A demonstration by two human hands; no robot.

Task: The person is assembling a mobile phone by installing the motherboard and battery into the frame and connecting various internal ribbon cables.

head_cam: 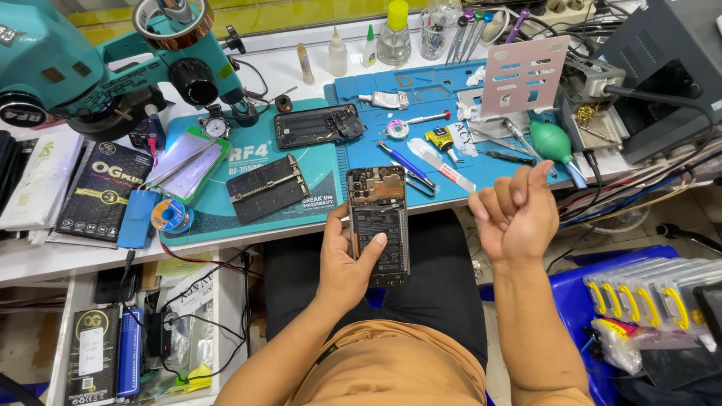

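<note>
Two hands were up in front of you, over your lap and just short of the bench edge. Your left hand (347, 263) had closed around an opened phone (379, 224) with its back cover off, fingers wrapped behind one long side and the thumb laid across the exposed black battery (380, 242). The phone stood nearly upright in your view, its top end with the bare circuit board reaching over the edge of the blue work mat (444, 83), its lower end above your dark trousers.

Your right hand (517, 214) was held apart from the phone, to its right, and gripped nothing that you could see. Its fingers were loosely curled toward the palm, half closed, with the thumb raised; whether something tiny sat between the fingertips could not be told.

Several things lay on the mat just beyond that hand: a blue-handled tool (407, 163), a flat pry blade (444, 165), tweezers (496, 141) and a green rubber air blower (555, 143). Farther left, a second opened phone (320, 125) lay flat, and a dark clamp holder (268, 187) rested on the teal mat (316, 169) beneath the teal microscope (90, 60). A solder spool (167, 216) sat near the front edge.
</note>
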